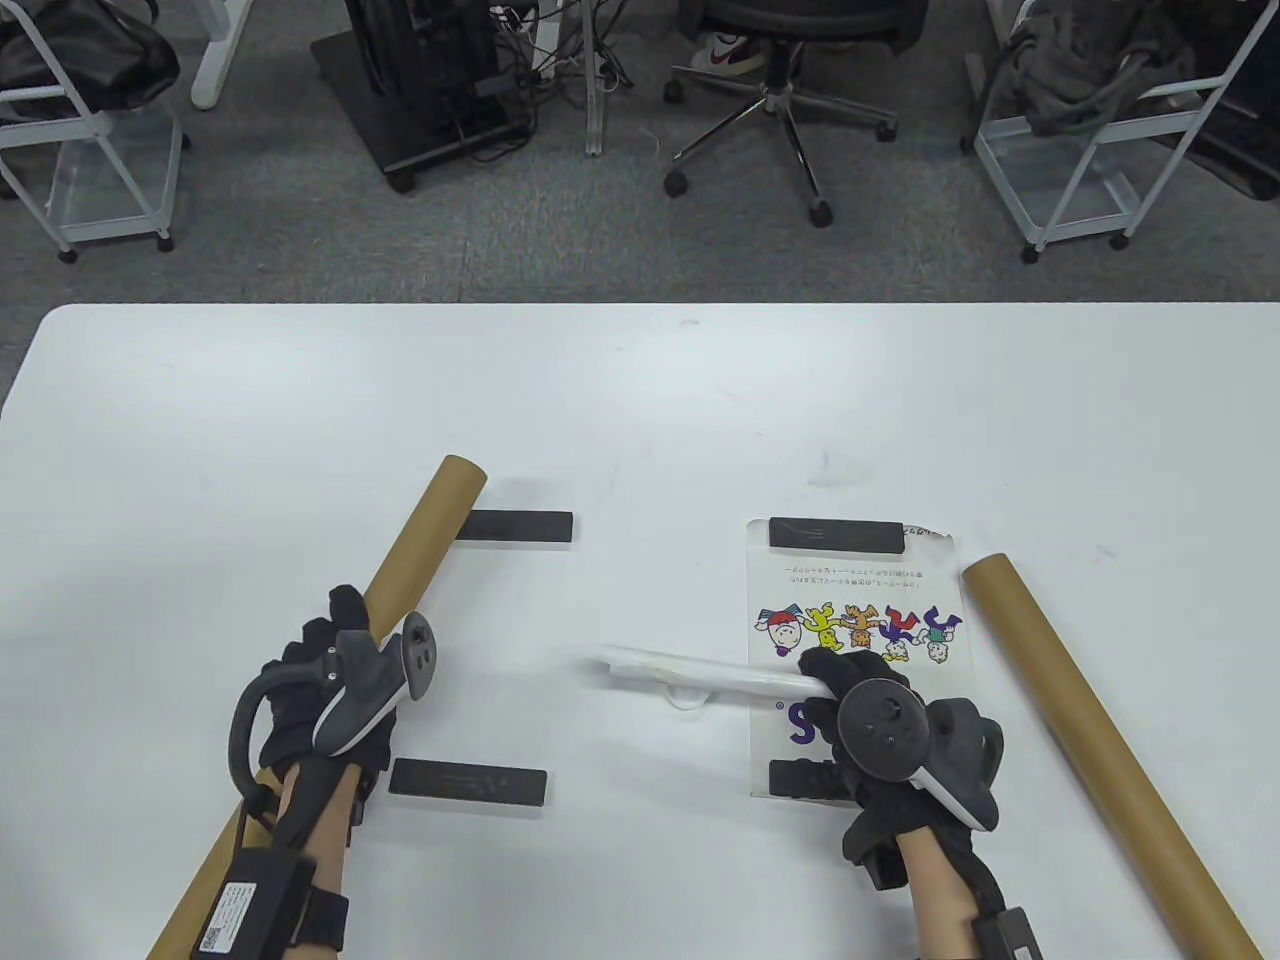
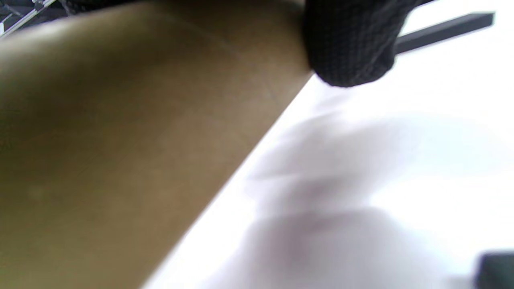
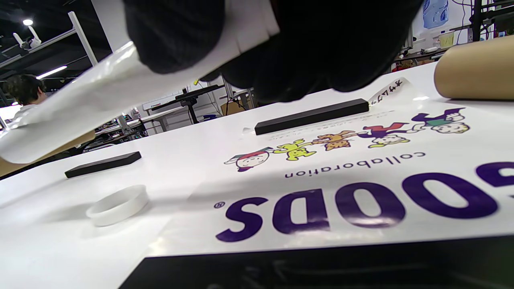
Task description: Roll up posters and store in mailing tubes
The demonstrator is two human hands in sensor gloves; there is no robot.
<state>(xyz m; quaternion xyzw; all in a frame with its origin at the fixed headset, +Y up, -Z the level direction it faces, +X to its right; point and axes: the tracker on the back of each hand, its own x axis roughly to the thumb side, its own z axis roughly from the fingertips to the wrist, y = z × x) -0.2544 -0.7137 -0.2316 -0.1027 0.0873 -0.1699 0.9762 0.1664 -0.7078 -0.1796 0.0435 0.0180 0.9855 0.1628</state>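
My left hand point(image 1: 335, 665) grips a long brown mailing tube point(image 1: 400, 560) that lies slanted on the table's left side; the tube point(image 2: 120, 140) fills the left wrist view with a gloved fingertip point(image 2: 349, 44) on it. My right hand point(image 1: 880, 720) holds one end of a rolled white poster point(image 1: 700, 675) above the table; the roll point(image 3: 100, 96) points left. A flat printed poster point(image 1: 850, 620) with cartoon figures lies under the right hand, also in the right wrist view point(image 3: 341, 180). A second brown tube point(image 1: 1100, 740) lies at the right.
Black bar weights: one point(image 1: 835, 533) on the flat poster's far edge, one point(image 1: 805, 780) on its near edge, two point(image 1: 518, 526) point(image 1: 468, 783) left of centre. A white ring-shaped cap point(image 3: 118, 204) lies under the roll. Chairs and carts stand beyond the table.
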